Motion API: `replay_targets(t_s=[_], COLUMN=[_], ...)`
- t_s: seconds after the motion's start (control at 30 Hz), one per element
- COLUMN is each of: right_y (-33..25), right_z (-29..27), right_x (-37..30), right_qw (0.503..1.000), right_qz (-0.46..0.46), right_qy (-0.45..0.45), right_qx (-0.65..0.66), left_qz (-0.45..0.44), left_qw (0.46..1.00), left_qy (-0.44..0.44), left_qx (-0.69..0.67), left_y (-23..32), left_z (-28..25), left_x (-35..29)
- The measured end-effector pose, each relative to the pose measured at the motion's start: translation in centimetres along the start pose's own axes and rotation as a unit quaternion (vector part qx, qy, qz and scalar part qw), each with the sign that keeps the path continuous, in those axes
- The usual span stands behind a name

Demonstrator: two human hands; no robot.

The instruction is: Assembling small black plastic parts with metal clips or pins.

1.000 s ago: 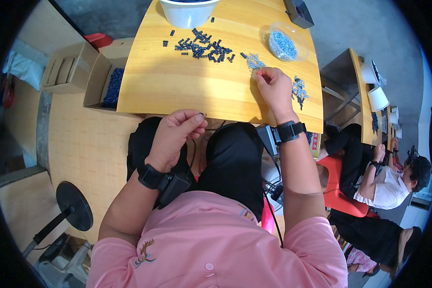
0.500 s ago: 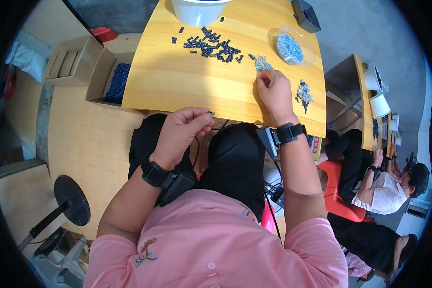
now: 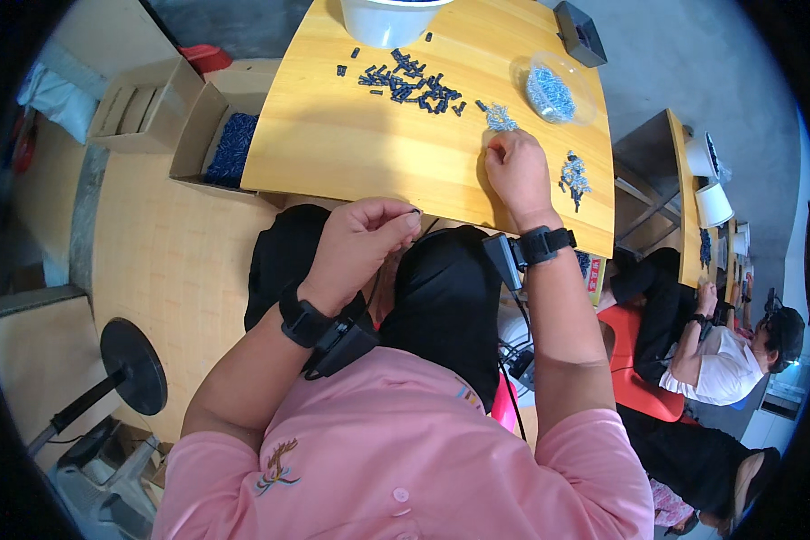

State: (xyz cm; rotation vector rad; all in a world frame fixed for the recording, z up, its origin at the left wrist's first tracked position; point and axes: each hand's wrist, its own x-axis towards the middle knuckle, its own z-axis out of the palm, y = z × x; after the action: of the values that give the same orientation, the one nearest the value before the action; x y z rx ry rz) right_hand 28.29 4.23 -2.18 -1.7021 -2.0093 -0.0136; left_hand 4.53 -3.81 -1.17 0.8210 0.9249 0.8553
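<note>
My left hand [image 3: 364, 247] is closed in a pinch just off the table's front edge. A small dark piece [image 3: 416, 212] shows at its fingertips, apparently one of the black parts. My right hand [image 3: 519, 175] rests over the table with thumb and fingers pinched together. It is beside a small heap of silvery, screw-like pieces [image 3: 501, 120], and whatever it holds is hidden. Farther left on the wood lies a loose pile of short black cylindrical parts [image 3: 414, 88]. To the right of my right hand is another small heap, silver pieces joined or mixed with black ones [image 3: 574, 175].
A clear bowl [image 3: 552, 94] of bluish-silver pieces stands at the table's right, a white tub [image 3: 392, 25] at the back, a black tray [image 3: 581, 34] in the far corner. Left of the table sits a cardboard box [image 3: 189, 148] with dark blue parts. Another person [image 3: 720, 360] sits at right.
The table and its heaps appear slightly farther right in view. My left hand has come a little closer to my right hand, which stays beside the silvery heap. Both remain pinched.
</note>
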Motion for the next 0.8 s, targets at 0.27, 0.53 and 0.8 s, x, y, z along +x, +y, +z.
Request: replay_targets(t_s=[0.27, 0.53, 0.8], right_y=[-1.2, 0.1, -0.2], right_z=[-0.8, -0.6, -1.3], right_x=[-2.2, -2.3, -1.9], right_qw=[0.992, 0.993, 0.973], right_qz=[0.064, 0.036, 0.156], right_qy=[-0.047, -0.013, -0.025], right_qx=[0.101, 0.110, 0.166], left_qz=[0.044, 0.017, 0.011], left_qw=[0.997, 1.000, 1.000], left_qy=[0.018, -0.002, 0.010], left_qx=[0.060, 0.001, 0.023], left_y=[-0.1, -1.1, -1.0], left_z=[0.8, 0.7, 0.7], left_x=[-1.0, 1.1, 1.0])
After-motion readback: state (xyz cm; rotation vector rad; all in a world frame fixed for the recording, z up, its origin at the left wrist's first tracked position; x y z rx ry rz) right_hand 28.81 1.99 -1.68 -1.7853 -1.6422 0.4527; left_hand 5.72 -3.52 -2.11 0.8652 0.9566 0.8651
